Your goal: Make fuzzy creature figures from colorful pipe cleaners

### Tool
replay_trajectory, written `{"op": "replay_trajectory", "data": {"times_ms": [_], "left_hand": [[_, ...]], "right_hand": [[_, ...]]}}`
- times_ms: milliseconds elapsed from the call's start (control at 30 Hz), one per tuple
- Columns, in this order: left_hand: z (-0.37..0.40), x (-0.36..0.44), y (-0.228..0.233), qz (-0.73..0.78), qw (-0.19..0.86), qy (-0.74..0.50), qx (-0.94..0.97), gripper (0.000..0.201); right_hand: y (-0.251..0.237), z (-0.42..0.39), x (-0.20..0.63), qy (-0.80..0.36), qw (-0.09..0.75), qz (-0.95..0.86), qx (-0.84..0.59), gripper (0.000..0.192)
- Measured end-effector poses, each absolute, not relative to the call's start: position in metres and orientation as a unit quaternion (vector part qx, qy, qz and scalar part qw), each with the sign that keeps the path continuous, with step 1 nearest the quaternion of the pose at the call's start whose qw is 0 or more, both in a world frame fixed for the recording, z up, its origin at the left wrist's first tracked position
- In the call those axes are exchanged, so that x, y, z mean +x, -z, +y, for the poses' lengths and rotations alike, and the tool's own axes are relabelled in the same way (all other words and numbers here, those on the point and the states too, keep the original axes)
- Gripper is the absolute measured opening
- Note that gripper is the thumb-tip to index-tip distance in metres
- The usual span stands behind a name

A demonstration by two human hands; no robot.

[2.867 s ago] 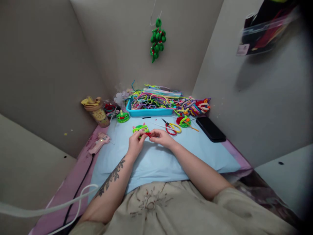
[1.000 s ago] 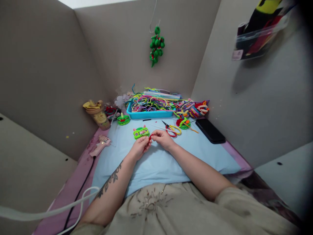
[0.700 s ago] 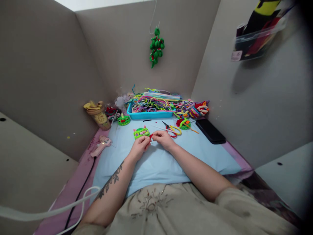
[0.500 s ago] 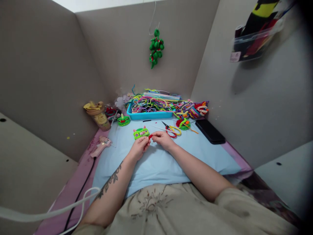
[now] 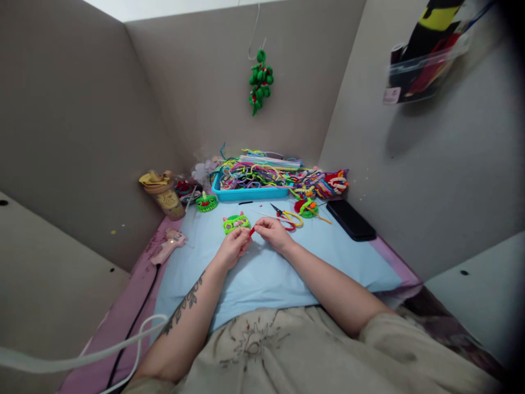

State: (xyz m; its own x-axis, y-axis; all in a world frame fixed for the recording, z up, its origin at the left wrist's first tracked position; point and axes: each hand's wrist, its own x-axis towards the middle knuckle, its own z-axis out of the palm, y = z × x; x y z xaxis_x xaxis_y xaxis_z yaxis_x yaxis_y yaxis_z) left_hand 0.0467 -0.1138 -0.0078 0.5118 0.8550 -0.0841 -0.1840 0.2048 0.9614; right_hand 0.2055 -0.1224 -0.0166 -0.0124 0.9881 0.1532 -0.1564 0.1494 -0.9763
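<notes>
Pinching a small red piece (image 5: 251, 231) between your two hands, you hold it just above the blue mat (image 5: 262, 268), in front of your body. Your left hand (image 5: 233, 249) has its fingertips closed on the piece's near end; your right hand (image 5: 274, 232) meets it from the other side, fingers drawn together on the same piece. The piece sits exactly where the two sets of fingertips touch, too small to make out its shape. Just beyond your left hand lies a green figure (image 5: 235, 222) on the mat. Scissors (image 5: 287, 216) lie just past your right hand. A tray (image 5: 250, 192) of coloured stems stands further back, and a phone (image 5: 351, 220) lies at the right.
</notes>
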Motion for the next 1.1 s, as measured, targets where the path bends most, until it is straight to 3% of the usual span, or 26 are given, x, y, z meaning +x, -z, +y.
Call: {"op": "replay_trajectory", "data": {"times_ms": [267, 800, 1100], "left_hand": [[-0.1129, 0.0485, 0.0098, 0.334, 0.668, -0.387, 0.541, 0.032], [-0.1136, 0.0437, 0.0083, 0.270, 0.767, -0.301, 0.499, 0.031], [-0.1163, 0.0477, 0.0065, 0.303, 0.732, -0.334, 0.511, 0.035]], "right_hand": [[0.0155, -0.1235, 0.2041, -0.484, 0.561, -0.523, -0.421, 0.025], [0.0148, -0.1223, 0.2014, -0.666, 0.540, -0.395, -0.329, 0.029], [0.0162, -0.1225, 0.1989, -0.553, 0.583, -0.470, -0.365, 0.020]]}}
